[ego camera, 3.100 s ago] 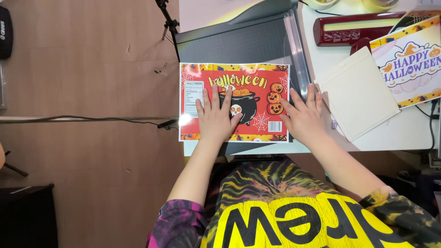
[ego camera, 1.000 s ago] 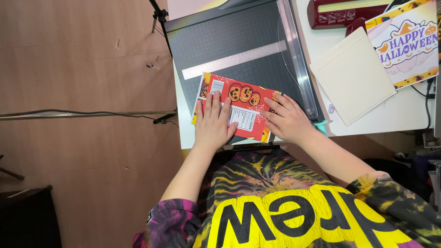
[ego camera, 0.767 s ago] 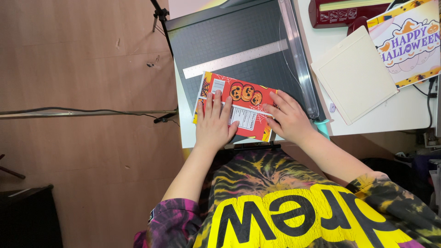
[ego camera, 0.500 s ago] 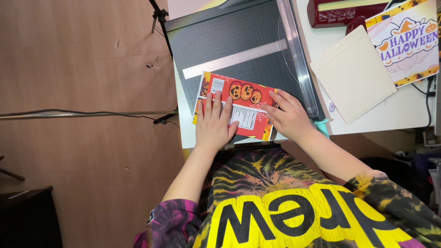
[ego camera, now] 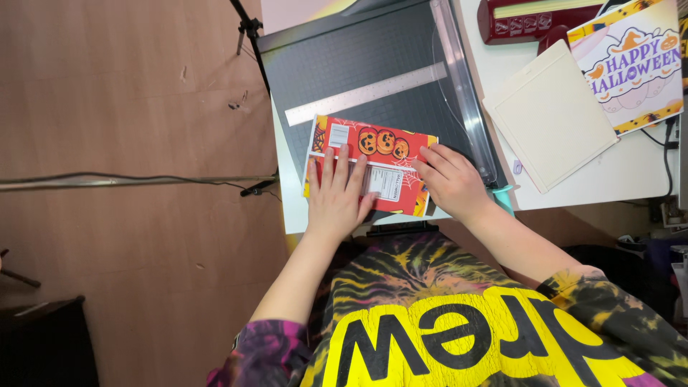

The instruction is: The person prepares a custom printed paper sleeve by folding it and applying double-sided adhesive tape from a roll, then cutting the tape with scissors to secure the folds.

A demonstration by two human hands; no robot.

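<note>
left hand [ego camera: 335, 197]: lying flat, fingers spread, pressing on folded orange wrapper [ego camera: 373, 161]
right hand [ego camera: 450, 180]: palm-down, uncurled, pressing wrapper's right edge
wrapper: lying on grey cutting mat [ego camera: 373, 64], below metal ruler [ego camera: 365, 93]

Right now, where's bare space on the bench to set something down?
Free: the upper mat of the paper trimmer, above the metal ruler, and the white table strip below the cream card. Crowded: the near edge, where the left hand and right hand press the folded red wrapper.
</note>
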